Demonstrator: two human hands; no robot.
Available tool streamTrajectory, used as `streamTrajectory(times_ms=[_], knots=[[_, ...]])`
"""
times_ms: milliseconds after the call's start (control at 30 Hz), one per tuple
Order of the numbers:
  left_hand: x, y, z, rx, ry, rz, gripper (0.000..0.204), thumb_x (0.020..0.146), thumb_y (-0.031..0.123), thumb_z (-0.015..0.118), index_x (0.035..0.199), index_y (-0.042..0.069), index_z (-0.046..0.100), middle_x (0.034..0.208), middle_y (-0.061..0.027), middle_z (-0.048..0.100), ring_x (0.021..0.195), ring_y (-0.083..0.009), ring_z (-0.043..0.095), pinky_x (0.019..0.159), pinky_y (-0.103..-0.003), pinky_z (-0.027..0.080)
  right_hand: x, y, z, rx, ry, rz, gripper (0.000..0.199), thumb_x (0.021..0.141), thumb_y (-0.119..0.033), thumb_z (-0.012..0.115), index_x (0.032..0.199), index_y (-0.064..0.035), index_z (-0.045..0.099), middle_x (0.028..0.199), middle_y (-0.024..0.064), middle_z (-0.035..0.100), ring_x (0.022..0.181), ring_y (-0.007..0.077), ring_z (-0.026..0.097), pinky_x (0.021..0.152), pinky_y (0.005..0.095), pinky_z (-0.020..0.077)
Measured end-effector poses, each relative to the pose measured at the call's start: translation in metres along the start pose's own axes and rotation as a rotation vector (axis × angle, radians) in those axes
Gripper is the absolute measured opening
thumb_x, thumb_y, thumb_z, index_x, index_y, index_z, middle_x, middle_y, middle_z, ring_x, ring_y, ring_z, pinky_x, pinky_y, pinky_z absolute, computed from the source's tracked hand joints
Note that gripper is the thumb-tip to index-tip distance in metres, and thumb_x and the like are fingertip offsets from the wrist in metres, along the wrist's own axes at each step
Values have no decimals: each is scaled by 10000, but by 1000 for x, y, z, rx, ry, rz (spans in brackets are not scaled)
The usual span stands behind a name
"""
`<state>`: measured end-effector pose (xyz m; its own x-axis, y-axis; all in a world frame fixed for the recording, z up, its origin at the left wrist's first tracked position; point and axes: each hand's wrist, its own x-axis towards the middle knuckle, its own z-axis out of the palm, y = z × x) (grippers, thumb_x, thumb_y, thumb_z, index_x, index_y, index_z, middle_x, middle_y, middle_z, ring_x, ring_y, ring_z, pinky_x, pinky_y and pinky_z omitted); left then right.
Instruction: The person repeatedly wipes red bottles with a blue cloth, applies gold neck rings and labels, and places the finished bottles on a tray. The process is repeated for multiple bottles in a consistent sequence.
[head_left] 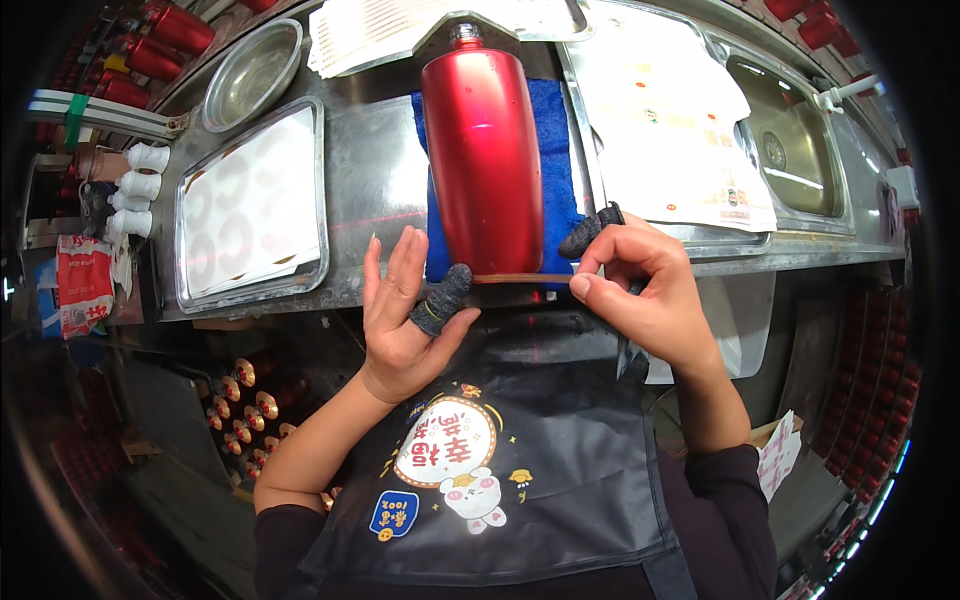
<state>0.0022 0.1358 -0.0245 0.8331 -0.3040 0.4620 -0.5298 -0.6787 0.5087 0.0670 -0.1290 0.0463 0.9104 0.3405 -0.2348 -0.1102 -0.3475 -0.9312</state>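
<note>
On the steel counter [380, 170], the red bottle [485, 160] lies on a blue towel [560, 150]. Your right hand [640, 290] pinches a thin strip [520, 278] at the bottle's base; your left hand [405, 310] is spread open, thumb steadying it. Strip appears only partly applied.

The red bottle [483, 150] hides the middle of the blue cloth [556, 150] beneath it. Its bottom edge sits behind the left hand [405, 310] thumb and the thin strip [520, 278]. The dark fisheye rim cuts off the red bottles [150, 45] at upper left. Printing on the paper sheets [670, 130] is too small to tell.
</note>
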Motion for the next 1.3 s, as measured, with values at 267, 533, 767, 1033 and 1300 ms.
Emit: streamTrajectory(times_ms=[267, 533, 767, 1033, 1300], knots=[[12, 4, -1, 102, -26, 39, 508, 717, 82, 849, 1210, 110, 731, 1537, -234, 455, 1350, -407, 528, 1143, -672, 228, 10, 18, 2, 60, 6, 78, 124, 829, -70, 757, 779, -26, 652, 812, -42, 506, 648, -1, 434, 573, 188, 311], [49, 25, 1, 254, -3, 154, 130, 677, 189, 772, 777, 114, 738, 1415, -188, 603, 1310, -485, 540, 1084, -718, 280, 15, 20, 9, 34, -5, 37, 126, 832, -75, 758, 794, -19, 652, 836, -25, 529, 633, 11, 439, 563, 200, 327], [52, 13, 17, 52, 104, -51, 656, 704, 193, 877, 1314, 56, 679, 1482, -199, 538, 1409, -389, 475, 1147, -634, 284, 16, 20, 12, -77, -23, -53, 106, 808, -83, 765, 814, -23, 678, 841, -3, 518, 612, 33, 418, 549, 211, 314], [-1, 0, 4, -127, 53, -126, 777, 766, 163, 873, 1425, -39, 515, 1574, -226, 416, 1415, -410, 460, 1177, -655, 208, 7, -3, 3, -35, -55, -10, 92, 793, -108, 758, 784, -53, 685, 815, 12, 552, 609, 71, 431, 559, 241, 343], [-11, -3, 9, -28, -10, -87, 386, 771, 162, 863, 1114, 30, 746, 1523, -242, 478, 1363, -453, 505, 1157, -672, 213, 3, -2, -5, -92, -8, -75, 94, 791, -91, 752, 784, -39, 674, 792, 12, 553, 578, 61, 427, 528, 239, 329]])
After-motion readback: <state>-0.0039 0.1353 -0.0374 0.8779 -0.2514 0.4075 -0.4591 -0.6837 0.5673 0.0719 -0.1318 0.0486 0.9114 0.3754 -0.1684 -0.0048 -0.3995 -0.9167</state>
